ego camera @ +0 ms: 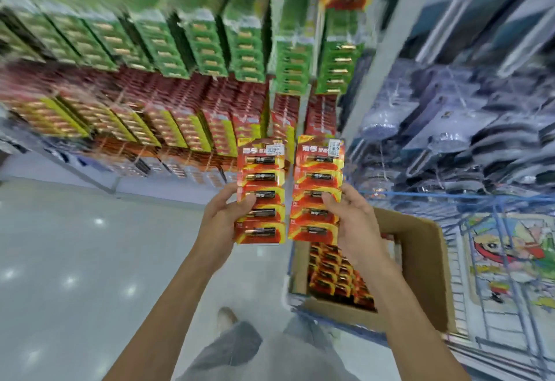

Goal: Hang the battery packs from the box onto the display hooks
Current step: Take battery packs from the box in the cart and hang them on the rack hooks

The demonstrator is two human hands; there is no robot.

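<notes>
The left hand point(223, 215) grips the left battery strip point(260, 170) by its left edge, thumb laid across the front near the third cell and fingers curled behind the card. The right hand point(351, 221) grips the right battery strip point(315, 176) by its right edge in the same way, thumb on the front. Each strip is a red-and-yellow card with five blistered cells stacked one above another and a white price sticker near the top. The two strips stand upright just beside each other, with a narrow gap between them, raised in front of the display.

Below and to the right of the right hand sits an open cardboard box point(420, 260), and the right forearm crosses above its near left corner. More red battery packs point(336, 275) lie piled inside it. The box rests in a blue wire cart point(450, 197), beside a cartoon-printed item point(507, 248).

Beyond the strips is the display rack: rows of green packs point(210, 50) hang above, and rows of red-and-yellow packs point(180, 122) hang below them. Everything there is blurred, and the hooks themselves cannot be made out. A white upright post point(375, 65) bounds the rack on the right, with blurred blue-grey bagged goods point(465, 128) past it.

The glossy pale floor point(75, 245) reflects ceiling lights. Grey trousers point(240, 350) and one shoe point(226, 317) show at the bottom edge.
</notes>
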